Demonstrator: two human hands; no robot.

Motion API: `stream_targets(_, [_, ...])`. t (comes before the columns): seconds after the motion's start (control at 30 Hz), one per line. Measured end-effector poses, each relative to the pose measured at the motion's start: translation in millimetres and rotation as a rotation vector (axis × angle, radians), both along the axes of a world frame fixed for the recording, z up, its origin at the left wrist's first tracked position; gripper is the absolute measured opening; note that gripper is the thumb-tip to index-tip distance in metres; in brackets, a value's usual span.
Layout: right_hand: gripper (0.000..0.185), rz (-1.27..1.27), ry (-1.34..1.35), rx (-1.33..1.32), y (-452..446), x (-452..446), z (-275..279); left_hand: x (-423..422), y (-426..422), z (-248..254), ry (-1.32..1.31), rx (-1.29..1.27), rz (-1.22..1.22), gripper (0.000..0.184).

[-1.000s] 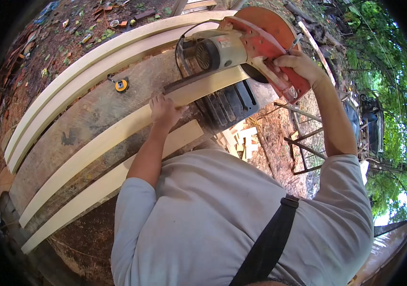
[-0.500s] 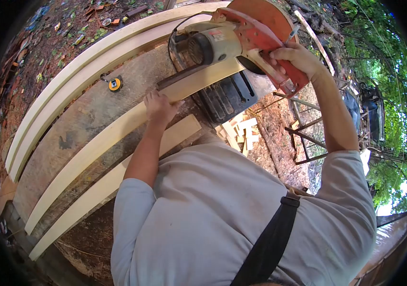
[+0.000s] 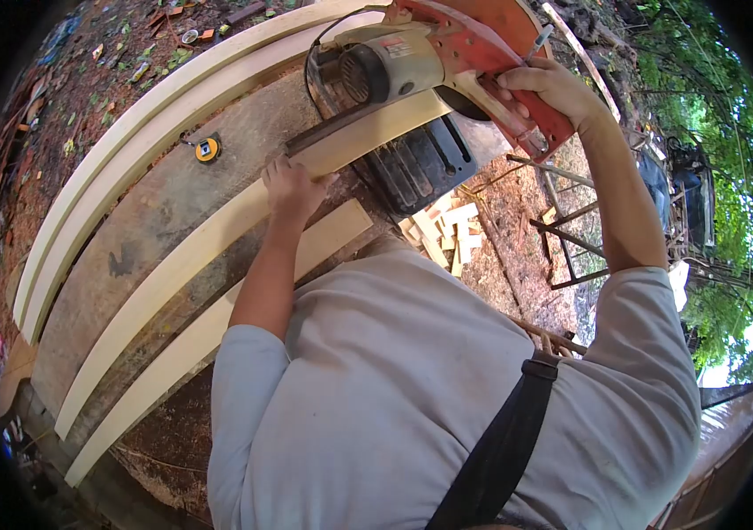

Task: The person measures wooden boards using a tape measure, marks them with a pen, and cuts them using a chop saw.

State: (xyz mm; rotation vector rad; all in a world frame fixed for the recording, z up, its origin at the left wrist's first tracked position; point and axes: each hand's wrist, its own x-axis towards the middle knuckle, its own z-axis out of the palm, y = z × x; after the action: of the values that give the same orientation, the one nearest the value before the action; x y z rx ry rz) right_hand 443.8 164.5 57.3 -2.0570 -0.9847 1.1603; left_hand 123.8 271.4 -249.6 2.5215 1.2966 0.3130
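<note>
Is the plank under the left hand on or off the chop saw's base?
On: the plank lies across the black base, alongside the dark fence, with the left hand gripping it.

Your left arm [image 3: 262,283] reaches forward, and the left hand [image 3: 294,188] grips with bent fingers. Your right arm [image 3: 624,194] extends farther, and the right hand [image 3: 560,94] turns inward, its fingers curled.

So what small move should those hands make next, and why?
Probably the left hand should press the wooden plank firmly against the fence before any cut: it is the hand gripping the plank, whose end reaches in beneath the miter saw, while the right hand is busy holding the saw.
</note>
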Motion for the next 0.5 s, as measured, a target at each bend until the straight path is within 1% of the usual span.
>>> stream_targets(0.13, [0.017, 0.036, 0.014, 0.010, 11.5, 4.9, 9.4, -2.2, 0.6, 1.7, 0.014, -0.020, -0.003, 0.067])
stream_targets(0.17, [0.018, 0.047, 0.031, -0.011, 13.2, 1.0, 14.0, -1.8, 1.6, 3.0, -0.009, -0.057, -0.004, 0.069])
stream_targets(0.2, [0.018, 0.045, 0.040, -0.016, 12.0, -1.1, 13.5, -1.5, 1.8, 3.3, -0.032, -0.097, -0.009, 0.072])
stream_targets(0.27, [0.019, 0.021, 0.070, -0.006, 8.4, -2.8, 11.9, -0.8, 1.3, 3.6, -0.006, -0.101, -0.014, 0.071])
stream_targets(0.33, [0.019, 0.051, 0.065, -0.036, 4.8, 1.4, 6.8, 0.5, 2.1, 6.1, 0.012, -0.098, -0.008, 0.070])
stream_targets(0.4, [0.018, -0.009, 0.079, -0.047, 0.2, -5.0, 6.0, 0.4, 2.0, 9.9, 0.018, -0.098, -0.001, 0.069])
stream_targets(0.5, [0.018, 0.004, 0.031, -0.034, 1.1, -1.0, 3.0, -0.5, 1.5, 13.5, 0.013, -0.124, -0.001, 0.072])
